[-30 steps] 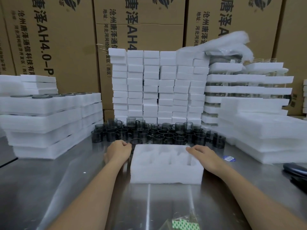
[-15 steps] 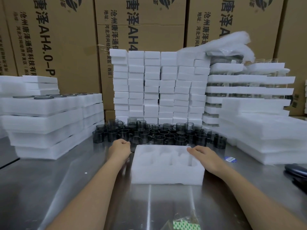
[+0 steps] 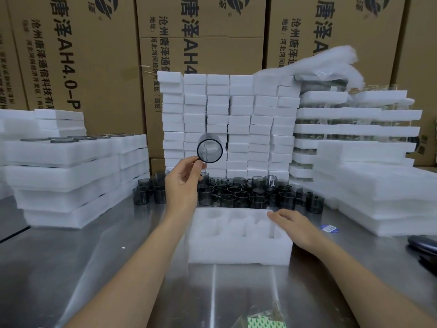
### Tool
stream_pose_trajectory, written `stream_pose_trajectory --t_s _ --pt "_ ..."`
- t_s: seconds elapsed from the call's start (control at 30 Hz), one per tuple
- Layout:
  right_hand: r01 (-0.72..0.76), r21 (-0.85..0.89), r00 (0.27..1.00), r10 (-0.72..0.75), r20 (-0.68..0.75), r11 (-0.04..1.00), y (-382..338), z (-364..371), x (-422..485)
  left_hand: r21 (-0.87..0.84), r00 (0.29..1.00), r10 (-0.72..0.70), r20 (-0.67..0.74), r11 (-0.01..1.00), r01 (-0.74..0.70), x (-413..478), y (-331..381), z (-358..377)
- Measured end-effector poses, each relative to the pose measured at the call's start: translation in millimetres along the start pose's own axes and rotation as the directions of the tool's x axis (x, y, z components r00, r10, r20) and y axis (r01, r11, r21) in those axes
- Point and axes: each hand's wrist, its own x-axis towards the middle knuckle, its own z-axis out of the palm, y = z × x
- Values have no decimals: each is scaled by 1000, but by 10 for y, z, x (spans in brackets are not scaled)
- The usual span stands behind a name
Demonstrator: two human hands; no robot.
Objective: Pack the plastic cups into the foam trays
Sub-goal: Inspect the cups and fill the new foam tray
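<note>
Standing along the back of the steel tabletop (image 3: 99, 252) is a wall of small white foam blocks (image 3: 238, 119), with printed cardboard boxes (image 3: 89, 58) behind it. Stacks of filled foam trays (image 3: 71, 171) occupy the left side, and more foam stacks (image 3: 378, 185) crowd the right, some with clear cups showing between the layers. A loose foam sheet (image 3: 331, 65) is draped over the top of the right stacks. A cluster of smoky-grey plastic cups (image 3: 238, 195) stands upright at the foot of the block wall, directly behind the work area and between the two sets of stacks. A blue sticker (image 3: 329, 228) lies on the steel to the right of the centre tray. A dark object (image 3: 423, 242) sits at the right edge; it cannot be identified. A crumpled clear bag with a green pattern (image 3: 264, 321) lies at the near edge.

One foam tray (image 3: 238, 254) lies at the centre front, its round pockets unfilled.

The left hand (image 3: 183, 183) is raised above the cluster and pinches one cup (image 3: 210, 151) by its rim between thumb and fingers, the mouth turned toward the camera. The right hand (image 3: 295, 226) lies flat, fingers relaxed, resting on the far right corner of the tray and gripping nothing.
</note>
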Motion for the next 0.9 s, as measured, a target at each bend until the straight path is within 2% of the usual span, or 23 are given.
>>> stream_pose_trajectory --t_s 0.2,0.43,0.53,0.67,0.8,0.9 --pt "3 -9 1000 -3 8 1000 8 -8 4 22 997 -72 31 997 71 -28 -40 25" --pt "6 6 1000 -5 -1 1000 15 -3 8 -7 956 -293 32 956 294 -44 -74 55" --pt "3 7 1000 -3 -3 1000 8 -7 5 -105 887 -456 75 881 462 -15 -60 57" --pt "6 -11 1000 -6 -4 1000 -1 -9 -4 -263 755 -604 254 708 655 -42 -50 48" --pt "10 -8 1000 -10 3 1000 7 -9 -4 -266 676 -652 342 623 736 -108 -54 75" --pt "13 -2 1000 -13 5 1000 10 -7 1 -255 662 -656 363 613 748 -121 -36 88"
